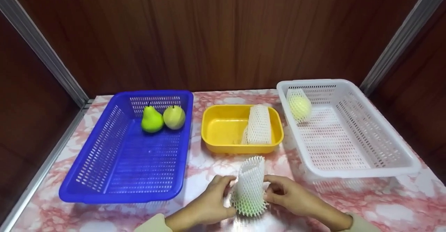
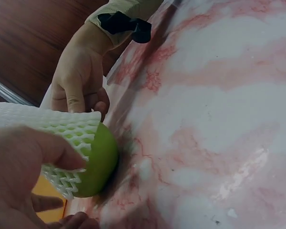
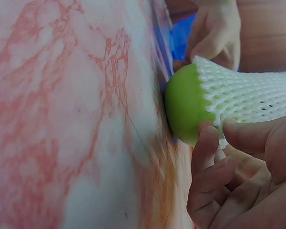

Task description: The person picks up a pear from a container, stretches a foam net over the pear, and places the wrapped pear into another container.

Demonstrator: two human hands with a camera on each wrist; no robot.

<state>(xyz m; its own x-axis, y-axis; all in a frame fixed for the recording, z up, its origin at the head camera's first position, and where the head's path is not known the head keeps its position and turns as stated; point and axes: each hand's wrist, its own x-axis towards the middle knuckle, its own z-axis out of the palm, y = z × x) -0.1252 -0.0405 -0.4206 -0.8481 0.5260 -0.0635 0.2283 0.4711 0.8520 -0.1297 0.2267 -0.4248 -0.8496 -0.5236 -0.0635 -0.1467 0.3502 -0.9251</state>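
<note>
A white foam net sleeve (image 1: 252,176) stands upright on the table, pulled over a green fruit (image 3: 182,102). The fruit's rounded base shows below the net's edge in both wrist views, while its upper part is hidden inside. My left hand (image 1: 212,202) holds the net from the left, its thumb pressed on the mesh near the lower edge in the left wrist view. From the other side my right hand (image 1: 291,197) pinches the net's lower rim between thumb and index finger, close against the fruit.
A blue basket (image 1: 150,162) on the left holds a green pear (image 1: 152,120) and a round yellow-green fruit (image 1: 174,117). Behind the hands, a yellow bin (image 1: 223,149) contains white foam nets (image 1: 260,124). At right, a white basket (image 1: 362,172) holds a netted pale-yellow fruit (image 1: 300,108).
</note>
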